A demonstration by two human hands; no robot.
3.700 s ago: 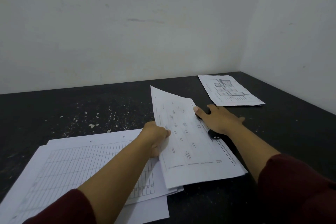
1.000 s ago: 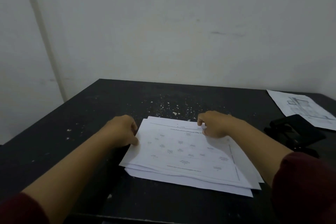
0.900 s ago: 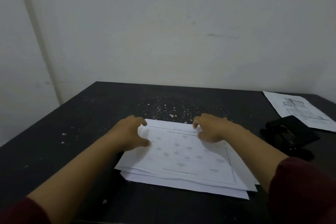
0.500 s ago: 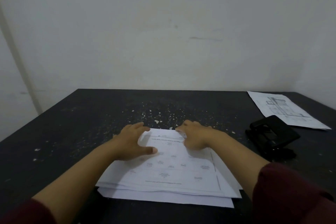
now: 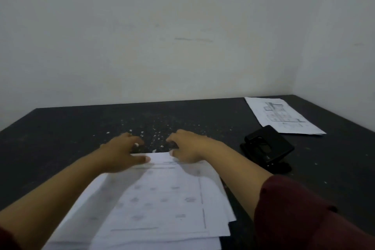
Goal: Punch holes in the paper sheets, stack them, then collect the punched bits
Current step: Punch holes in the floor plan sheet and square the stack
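Note:
A stack of white printed paper sheets (image 5: pixel 162 199) lies on the black table (image 5: pixel 50 138) in front of me. My left hand (image 5: pixel 123 152) and my right hand (image 5: pixel 186 146) reach past the stack's far edge, fingers spread and curled down toward the table. Both hold nothing. Small white punched bits (image 5: pixel 156 131) are scattered on the table just beyond my fingertips. A black hole punch (image 5: pixel 265 148) sits to the right of my right forearm.
A single printed sheet with a drawing (image 5: pixel 282 115) lies at the far right corner of the table. White walls stand behind the table and along its right side. The view is blurred by motion.
The last punched sheet was carried left onto the stack. Both hands have since slid forward off the stack's top edge toward the scattered bits. The camera has turned right.

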